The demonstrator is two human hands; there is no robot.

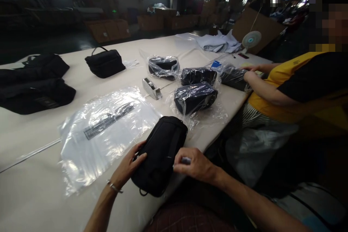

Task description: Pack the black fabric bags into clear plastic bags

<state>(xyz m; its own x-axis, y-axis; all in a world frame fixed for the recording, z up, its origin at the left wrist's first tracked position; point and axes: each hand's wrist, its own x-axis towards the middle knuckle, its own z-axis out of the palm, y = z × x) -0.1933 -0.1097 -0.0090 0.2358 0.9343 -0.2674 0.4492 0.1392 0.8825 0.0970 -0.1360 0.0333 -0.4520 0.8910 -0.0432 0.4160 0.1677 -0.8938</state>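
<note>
A black fabric bag [160,152] lies at the table's near edge, slanting up to the right. My left hand [130,165] grips its left side, thumb on top and fingers round the edge. At the bag's right side is my right hand [191,163], its fingers curled closed round a small greyish item that is mostly hidden. A stack of clear plastic bags [108,130] with a printed dark strip lies flat to the left of the black bag.
Plastic-wrapped black bags [195,98] and a tape dispenser [151,88] stand beyond. More black bags [104,63] are at the back left. On the right, a person in a yellow apron [272,79] handles a wrapped bag [233,77] near a small fan [251,40].
</note>
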